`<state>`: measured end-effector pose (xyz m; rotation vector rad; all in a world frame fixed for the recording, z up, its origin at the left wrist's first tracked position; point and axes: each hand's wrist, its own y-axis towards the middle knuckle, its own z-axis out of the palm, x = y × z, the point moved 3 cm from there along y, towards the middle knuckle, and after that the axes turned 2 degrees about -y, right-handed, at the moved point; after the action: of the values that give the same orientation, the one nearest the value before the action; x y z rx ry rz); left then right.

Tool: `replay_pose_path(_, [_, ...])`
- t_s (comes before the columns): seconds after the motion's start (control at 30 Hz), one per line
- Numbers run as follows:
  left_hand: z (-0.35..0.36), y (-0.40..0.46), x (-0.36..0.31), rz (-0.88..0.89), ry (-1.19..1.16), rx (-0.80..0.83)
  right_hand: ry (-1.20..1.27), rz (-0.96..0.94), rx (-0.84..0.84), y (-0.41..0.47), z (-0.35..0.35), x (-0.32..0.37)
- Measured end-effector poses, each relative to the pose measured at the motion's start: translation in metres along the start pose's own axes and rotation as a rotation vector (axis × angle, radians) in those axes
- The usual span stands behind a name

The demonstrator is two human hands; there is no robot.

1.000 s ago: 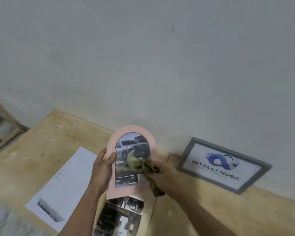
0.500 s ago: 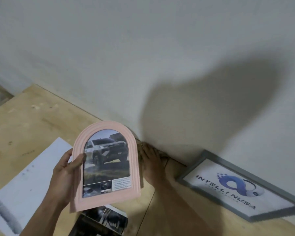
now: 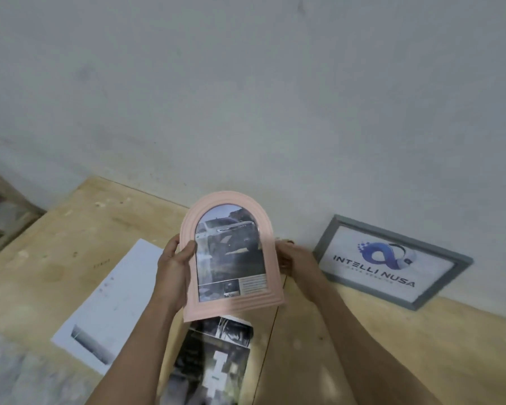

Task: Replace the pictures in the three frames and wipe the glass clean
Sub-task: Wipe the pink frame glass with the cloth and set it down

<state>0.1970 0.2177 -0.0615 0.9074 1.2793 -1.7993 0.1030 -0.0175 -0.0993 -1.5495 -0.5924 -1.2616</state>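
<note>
I hold a pink arched frame (image 3: 231, 299) upright above the wooden table, its glass showing a picture of a car. My left hand (image 3: 174, 270) grips its left edge with the thumb on the front. My right hand (image 3: 294, 258) holds the right edge from behind, and most of its fingers are hidden by the frame. A grey rectangular frame (image 3: 392, 260) with an "INTELLI NUSA" logo leans against the wall to the right. The cloth is out of sight.
A white printed sheet (image 3: 108, 305) lies on the wooden table (image 3: 56, 244) to the left. A dark photo page (image 3: 216, 361) lies below the pink frame. The grey wall (image 3: 246, 97) rises right behind the table. The table's left edge drops off at the far left.
My right hand, which wiped the glass with a cloth a second ago and then reached behind the frame, has come back without the cloth and taken the frame's right edge. The frame has shifted right.
</note>
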Motion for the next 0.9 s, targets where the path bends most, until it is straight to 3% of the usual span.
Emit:
replay_pose_path(0.1, [0.01,-0.029,-0.007,0.036,0.023,0.096,-0.067,-0.063,-0.016,-0.058,-0.005,0.022])
replay_pose_path(0.5, [0.114,-0.147,0.01,0.202,0.356,0.505,0.014,-0.171,-0.457,-0.26,-0.105,0.026])
replay_pose_path(0.9, [0.283,-0.188,0.095,0.371,0.629,0.753,-0.055,-0.104,-0.73,-0.332,-0.266,0.001])
